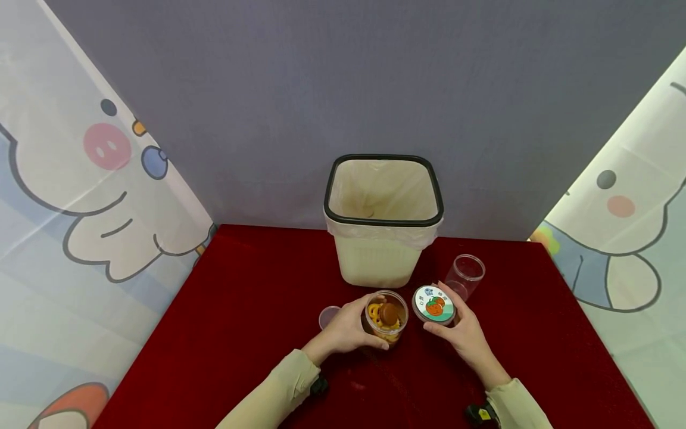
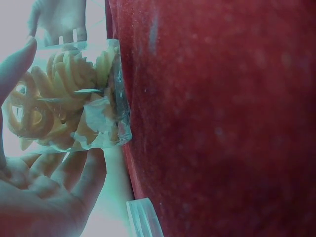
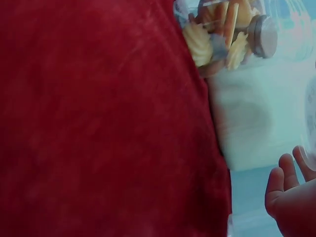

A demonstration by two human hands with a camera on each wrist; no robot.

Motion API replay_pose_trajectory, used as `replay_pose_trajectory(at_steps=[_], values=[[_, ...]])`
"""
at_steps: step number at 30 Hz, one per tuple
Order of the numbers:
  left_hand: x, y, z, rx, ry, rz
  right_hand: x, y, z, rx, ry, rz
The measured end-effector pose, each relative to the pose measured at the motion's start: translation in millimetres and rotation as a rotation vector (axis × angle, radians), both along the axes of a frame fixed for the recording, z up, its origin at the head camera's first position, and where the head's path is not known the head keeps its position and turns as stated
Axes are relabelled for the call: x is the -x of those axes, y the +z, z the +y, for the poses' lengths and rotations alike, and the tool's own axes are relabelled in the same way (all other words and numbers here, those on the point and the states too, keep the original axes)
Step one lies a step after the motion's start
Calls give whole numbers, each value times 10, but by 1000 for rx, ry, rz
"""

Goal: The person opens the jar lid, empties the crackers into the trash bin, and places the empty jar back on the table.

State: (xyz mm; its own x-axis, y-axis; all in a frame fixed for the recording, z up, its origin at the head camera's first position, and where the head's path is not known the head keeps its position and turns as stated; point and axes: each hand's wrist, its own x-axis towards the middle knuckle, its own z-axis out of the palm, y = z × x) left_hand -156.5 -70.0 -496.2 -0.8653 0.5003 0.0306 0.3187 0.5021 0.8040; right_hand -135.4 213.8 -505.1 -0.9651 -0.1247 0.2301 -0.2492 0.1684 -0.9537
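Observation:
A clear jar (image 1: 386,316) of yellow ring snacks and a brown piece stands open on the red tablecloth (image 1: 252,298). My left hand (image 1: 358,325) grips its side. In the left wrist view the jar (image 2: 69,98) fills the upper left, with my fingers (image 2: 59,182) curled under it. Just right of the jar, my right hand (image 1: 455,319) holds a round lid (image 1: 434,304) with an orange fruit sticker, tilted face up. In the right wrist view the jar (image 3: 222,29) shows at the top and my fingertips (image 3: 291,192) at the lower right.
A cream waste bin (image 1: 383,256) with a black rim and a plastic liner stands behind the jar. An empty clear cup (image 1: 465,275) sits to the right of the bin. A small clear lid (image 1: 328,316) lies left of my left hand.

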Motion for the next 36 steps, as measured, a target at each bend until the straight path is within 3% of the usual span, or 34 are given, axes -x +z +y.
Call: replay_pose_trajectory(at_steps=[5, 15, 27, 36], values=[[4, -4, -5, 5, -4, -2, 6, -72, 63, -46, -6, -60], [-2, -4, -2, 7, -2, -5, 46, -107, 99, -269, 40, -174], [11, -28, -6, 5, -12, 4, 49, -124, 67, -326, 63, -177], [17, -36, -7, 4, -10, 5, 43, -100, 67, -290, 40, -133]])
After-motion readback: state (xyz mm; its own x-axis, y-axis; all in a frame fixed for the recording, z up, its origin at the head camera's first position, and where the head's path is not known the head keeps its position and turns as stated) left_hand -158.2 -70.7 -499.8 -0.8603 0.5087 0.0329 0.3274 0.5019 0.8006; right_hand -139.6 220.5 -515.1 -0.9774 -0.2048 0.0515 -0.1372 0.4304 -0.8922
